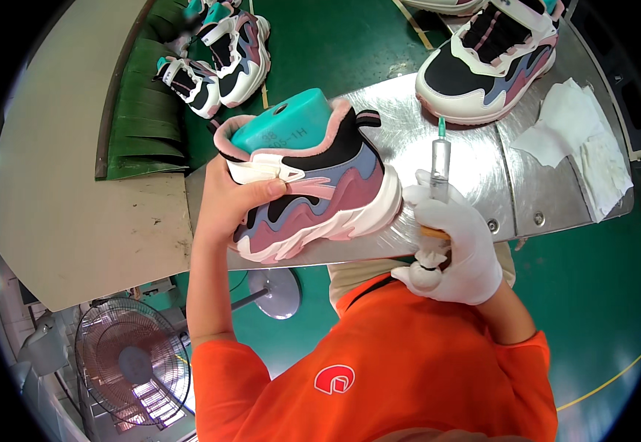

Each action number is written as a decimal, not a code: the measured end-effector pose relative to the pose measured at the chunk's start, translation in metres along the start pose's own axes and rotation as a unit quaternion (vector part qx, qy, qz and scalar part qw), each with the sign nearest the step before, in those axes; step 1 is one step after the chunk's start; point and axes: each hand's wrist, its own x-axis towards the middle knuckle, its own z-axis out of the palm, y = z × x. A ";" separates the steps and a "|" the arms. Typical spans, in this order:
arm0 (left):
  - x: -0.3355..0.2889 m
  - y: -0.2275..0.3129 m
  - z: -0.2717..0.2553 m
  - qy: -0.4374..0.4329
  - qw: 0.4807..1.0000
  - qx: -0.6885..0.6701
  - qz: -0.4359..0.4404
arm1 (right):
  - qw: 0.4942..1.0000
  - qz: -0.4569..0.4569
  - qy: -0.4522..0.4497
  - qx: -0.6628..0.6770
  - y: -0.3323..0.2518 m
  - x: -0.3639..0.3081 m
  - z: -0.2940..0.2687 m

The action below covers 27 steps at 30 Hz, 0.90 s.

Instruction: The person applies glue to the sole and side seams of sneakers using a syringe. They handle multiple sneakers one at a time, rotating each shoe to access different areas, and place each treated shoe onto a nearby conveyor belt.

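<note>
My bare left hand (243, 193) is closed around the near side of a chunky sneaker (320, 195), its thumb pressed on the pink and white strap. The sneaker is pink, mauve, blue-grey and black with a thick white sole. A teal shoe last (283, 124) fills its opening. My right hand (460, 247), in a white glove, is wrapped around a clear syringe (440, 158) with a green tip pointing away from me. Something orange-brown and a small white cloth-wrapped bundle (426, 272) with a dark band also show in that hand. The syringe and the held sneaker are apart.
Another matching sneaker (486, 66) stands on the metal table (390, 110) beyond the syringe tip. Crumpled white cloths (582, 140) lie at the right. Smaller-looking sneakers (235, 59) sit at the far left beside a green flap conveyor edge (147, 103). A floor fan (134, 362) stands lower left.
</note>
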 end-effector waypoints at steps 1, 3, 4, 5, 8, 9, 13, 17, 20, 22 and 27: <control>0.000 -0.001 0.000 0.004 1.000 0.008 -0.007 | 1.000 -0.005 -0.010 -0.010 0.001 0.003 0.002; 0.000 -0.003 -0.002 0.005 1.000 0.005 -0.016 | 0.998 -0.012 -0.050 -0.042 -0.002 0.012 0.001; 0.001 -0.003 -0.002 0.006 1.000 0.003 -0.021 | 0.997 -0.016 -0.062 -0.052 -0.002 0.014 0.001; 0.001 -0.001 -0.003 -0.006 0.999 -0.011 -0.030 | 0.996 -0.023 -0.064 -0.051 0.000 0.016 0.002; 0.002 0.004 -0.004 -0.029 0.998 -0.041 -0.045 | 0.998 -0.041 -0.027 -0.033 -0.004 0.028 0.007; 0.003 0.003 -0.004 -0.028 0.998 -0.043 -0.042 | 0.998 -0.042 -0.024 -0.029 -0.004 0.030 0.008; 0.002 -0.004 -0.003 -0.017 0.999 -0.038 0.000 | 0.998 -0.025 -0.053 -0.030 -0.003 0.036 0.009; 0.003 -0.007 -0.005 -0.027 0.999 -0.036 -0.010 | 0.993 -0.026 -0.094 -0.062 -0.003 0.036 0.004; 0.001 -0.001 -0.005 -0.036 0.998 -0.037 -0.021 | 0.990 -0.044 -0.107 -0.079 -0.002 0.031 0.003; 0.001 -0.001 -0.004 -0.036 0.998 -0.047 -0.015 | 0.995 -0.048 -0.074 -0.056 -0.005 0.030 0.005; -0.003 -0.006 -0.006 -0.035 0.998 -0.052 0.010 | 0.996 -0.057 0.060 -0.009 -0.003 0.024 0.019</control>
